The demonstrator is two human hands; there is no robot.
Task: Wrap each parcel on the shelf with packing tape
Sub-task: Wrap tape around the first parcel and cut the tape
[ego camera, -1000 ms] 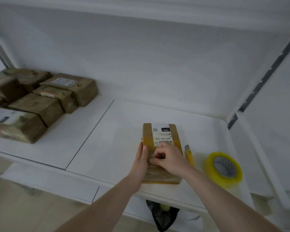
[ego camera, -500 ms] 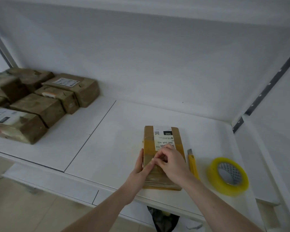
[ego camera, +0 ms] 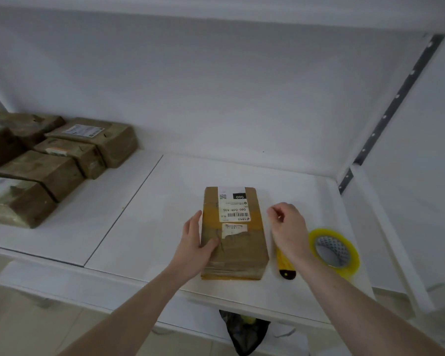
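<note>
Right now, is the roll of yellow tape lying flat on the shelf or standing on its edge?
Flat. The tape roll lies on its side on the shelf, its round core opening facing up.

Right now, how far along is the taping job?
Looks done: the stack of parcels at left appears wrapped, though that is hard to confirm. In hand: the left hand steadies the parcel already banded with tape; the right hand hovers beside it, holding nothing visible. Left: likely finishing this parcel; tape roll and knife lie idle.
</note>
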